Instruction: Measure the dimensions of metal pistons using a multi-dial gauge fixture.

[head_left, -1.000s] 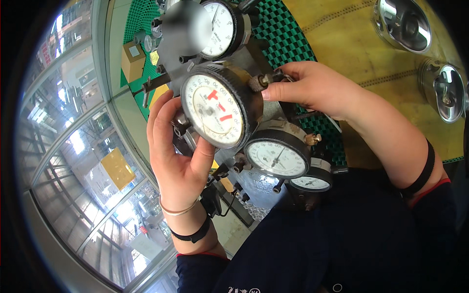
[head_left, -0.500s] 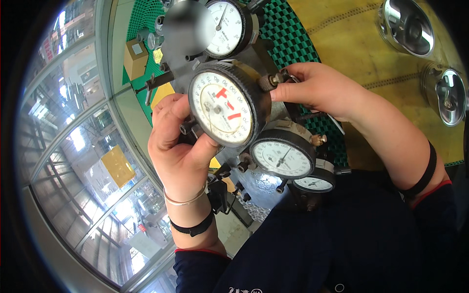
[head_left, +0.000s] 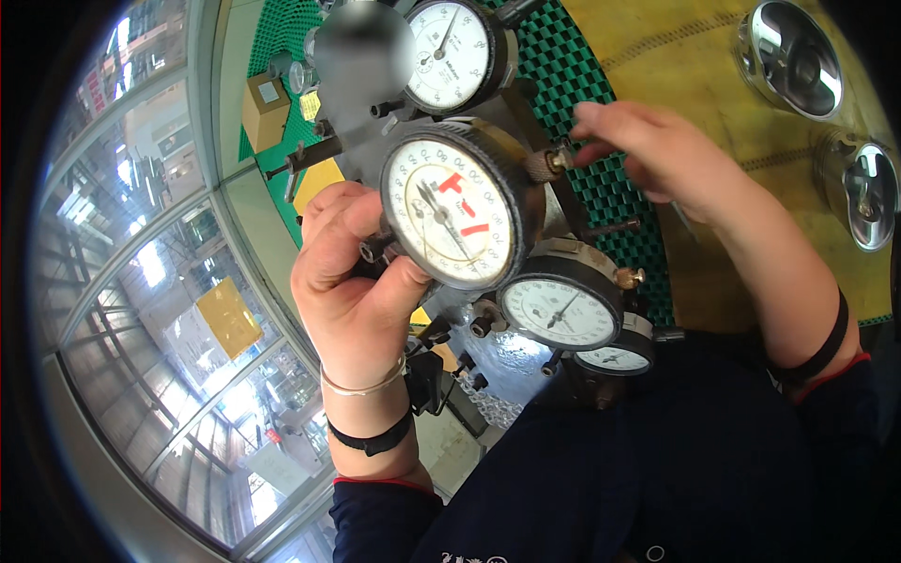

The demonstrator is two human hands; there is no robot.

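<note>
A large dial gauge [head_left: 449, 220] with a white face and red marks stands at the middle of a metal gauging fixture. My left hand [head_left: 349, 272] is closed round the gauge's lower left side, thumb at its rim and fingers behind. To the right, my right hand [head_left: 662, 155] is off the gauge, with its fingers apart close to a knurled brass-coloured knob [head_left: 547, 166]. A thin grey strip [head_left: 685, 219] shows under the right palm; I cannot tell whether the hand touches it. Other dial gauges sit above [head_left: 449, 54] and below [head_left: 560, 311], with another gauge [head_left: 615, 358] nearest my body.
Two shiny metal cylindrical parts [head_left: 793, 61] [head_left: 859, 192] stand on the yellow mat [head_left: 648, 75] at right. Green checkered matting [head_left: 563, 75] lies under the fixture. A small cardboard box [head_left: 266, 111] is at far left, beside a windowed partition [head_left: 202, 122].
My right hand has come away from behind the knob, up and to the right. The large gauge's needle has swung. The fixture sits slightly further right in view; my left hand keeps its grip.
</note>
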